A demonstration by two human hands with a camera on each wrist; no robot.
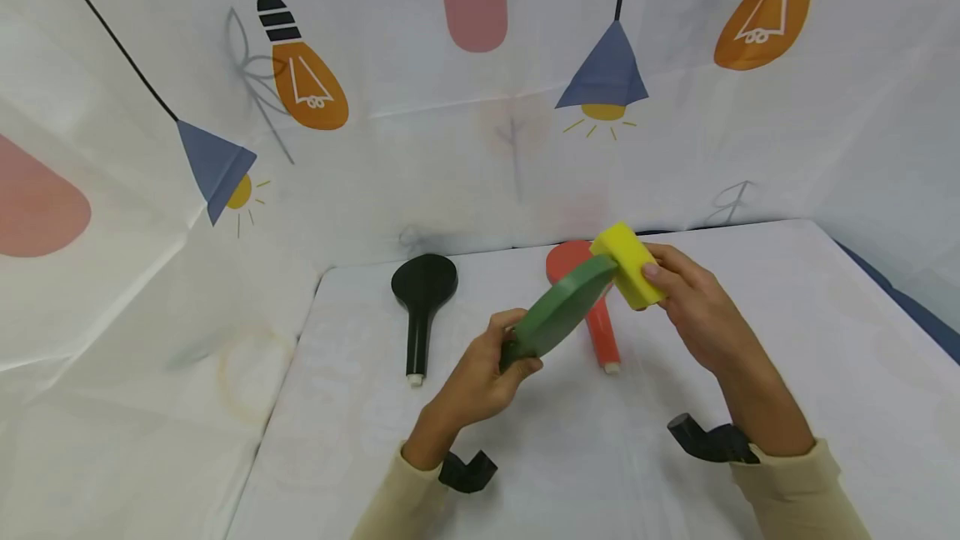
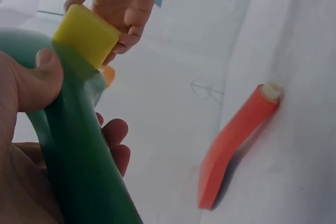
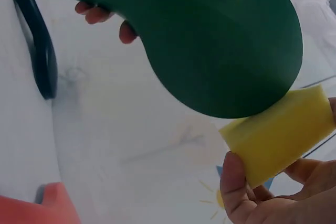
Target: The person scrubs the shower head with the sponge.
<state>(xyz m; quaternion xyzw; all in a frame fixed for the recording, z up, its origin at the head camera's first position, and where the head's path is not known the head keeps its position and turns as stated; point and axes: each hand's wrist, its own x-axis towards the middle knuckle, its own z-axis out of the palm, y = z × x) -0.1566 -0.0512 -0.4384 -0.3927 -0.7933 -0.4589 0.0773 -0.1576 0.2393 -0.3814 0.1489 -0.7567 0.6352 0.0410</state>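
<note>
A green hand shower head (image 1: 566,307) is held up, tilted, over the table, and my left hand (image 1: 483,377) grips it around the handle and neck. My right hand (image 1: 693,302) pinches a yellow sponge (image 1: 628,265) between thumb and fingers. In the right wrist view the sponge (image 3: 278,137) touches the rim of the round green head (image 3: 226,40); the side facing away is hidden there. Behind the green one, a red shower head (image 1: 602,332) lies on the table, partly covered. A black shower head (image 1: 424,298) lies farther left, its white end toward me.
The white-covered table (image 1: 345,440) runs back to a white printed cloth (image 1: 420,165) with lamps and bulbs on it. Black straps (image 1: 708,438) sit at both wrists, by the beige sleeves (image 1: 798,490).
</note>
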